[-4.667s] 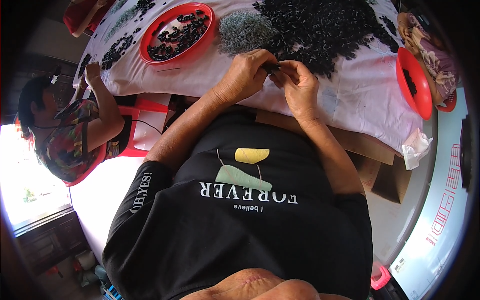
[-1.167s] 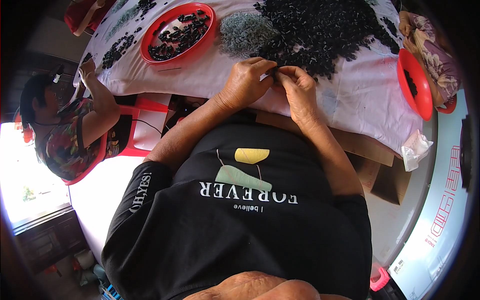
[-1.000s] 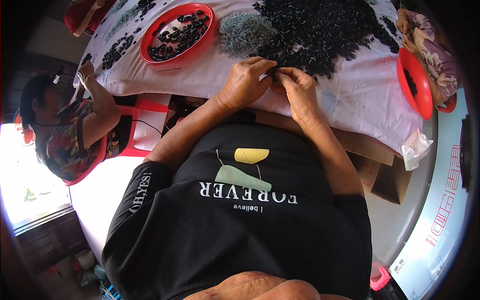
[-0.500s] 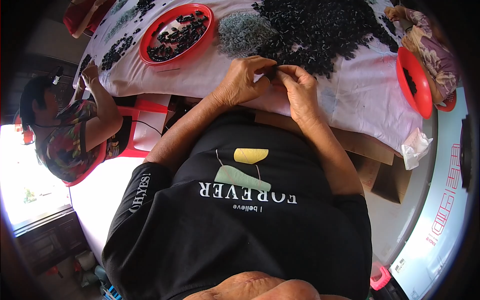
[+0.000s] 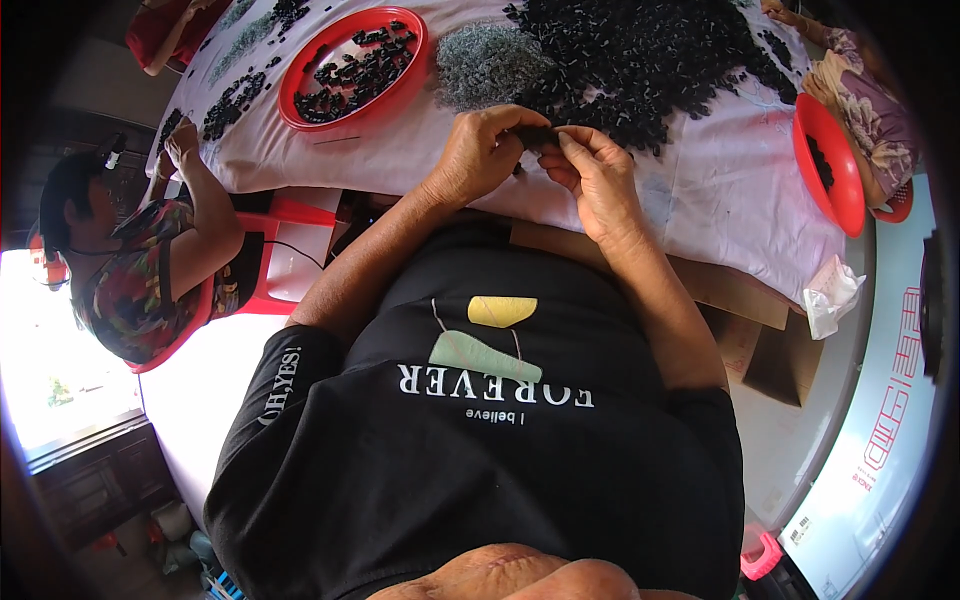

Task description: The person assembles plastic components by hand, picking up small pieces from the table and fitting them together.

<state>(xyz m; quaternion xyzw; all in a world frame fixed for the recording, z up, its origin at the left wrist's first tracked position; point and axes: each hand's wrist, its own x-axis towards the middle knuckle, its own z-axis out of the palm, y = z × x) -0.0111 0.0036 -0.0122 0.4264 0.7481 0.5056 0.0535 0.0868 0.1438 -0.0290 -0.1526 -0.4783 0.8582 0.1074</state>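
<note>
Over the near edge of the cloth-covered table, my two hands meet in front of me. A small black piece (image 5: 536,136), its exact kind too small to make out, sits between them. My left hand (image 5: 482,152) is closed, its thumb and forefinger pinching the piece from the left. From the other side, my right hand (image 5: 602,180) grips it between thumb and fingertips. Just beyond lie a broad heap of small black pieces (image 5: 640,65) and, adjoining it, a mound of tiny silvery-grey metal parts (image 5: 490,68).
A red-rimmed round tray (image 5: 290,92) holding black pieces stands on the pink-white cloth (image 5: 390,160) to the left. At right is a red basin (image 5: 845,190) by a co-worker's patterned sleeve (image 5: 875,115). Another person (image 5: 150,240) sits at left. A crumpled white bag (image 5: 832,295) hangs at the table's right corner.
The black piece shows more plainly between my hands, and my fingers have shifted around it. The right-hand co-worker's hand has moved farther away; the left-hand person's hands have shifted slightly.
</note>
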